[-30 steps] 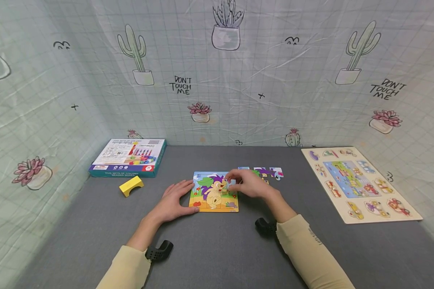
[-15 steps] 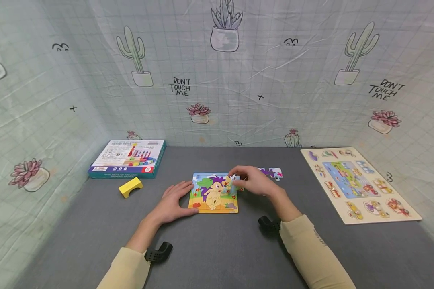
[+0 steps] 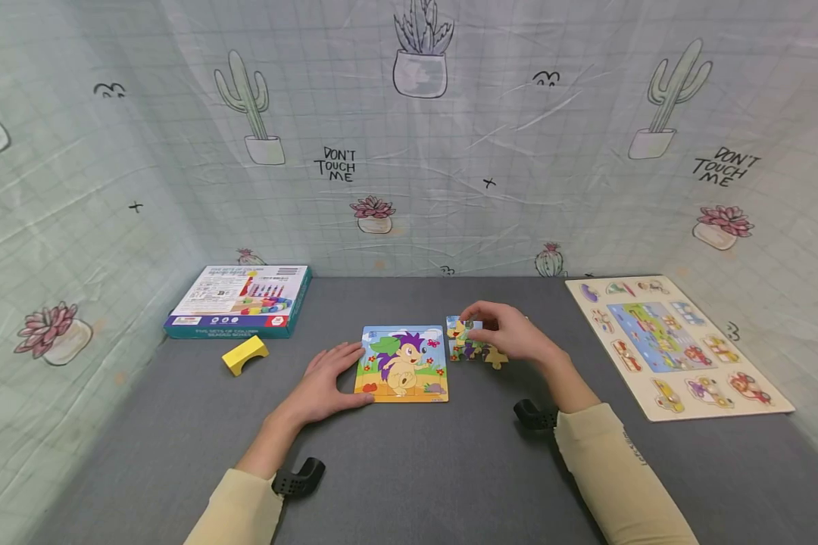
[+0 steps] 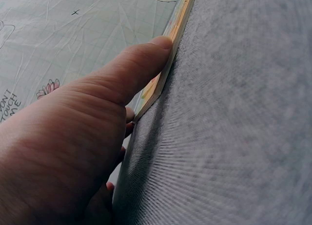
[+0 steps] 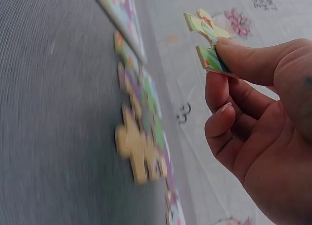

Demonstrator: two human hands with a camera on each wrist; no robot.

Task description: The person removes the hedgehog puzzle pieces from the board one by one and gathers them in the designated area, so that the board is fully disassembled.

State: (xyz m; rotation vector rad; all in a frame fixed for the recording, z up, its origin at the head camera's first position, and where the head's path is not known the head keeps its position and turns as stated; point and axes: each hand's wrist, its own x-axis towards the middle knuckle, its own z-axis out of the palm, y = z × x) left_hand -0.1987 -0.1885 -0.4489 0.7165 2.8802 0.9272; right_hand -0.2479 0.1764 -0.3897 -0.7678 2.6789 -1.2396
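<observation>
A small hedgehog jigsaw board (image 3: 402, 363) lies on the grey table (image 3: 409, 469). My left hand (image 3: 323, 382) rests flat at its left edge, thumb along the board's side (image 4: 168, 69). My right hand (image 3: 507, 333) hovers just right of the board and pinches a jigsaw piece (image 5: 207, 37) between thumb and fingers. Below it lie loose jigsaw pieces (image 3: 477, 350), seen blurred in the right wrist view (image 5: 141, 142).
A large wooden peg puzzle board (image 3: 675, 344) lies at the right. A teal game box (image 3: 238, 299) and a yellow arch block (image 3: 245, 353) sit at the left. Cactus-print sheeting (image 3: 409, 136) walls in the table.
My right hand lifted a piece off the hedgehog board and carried it right, over the loose pieces. The left hand stayed put.
</observation>
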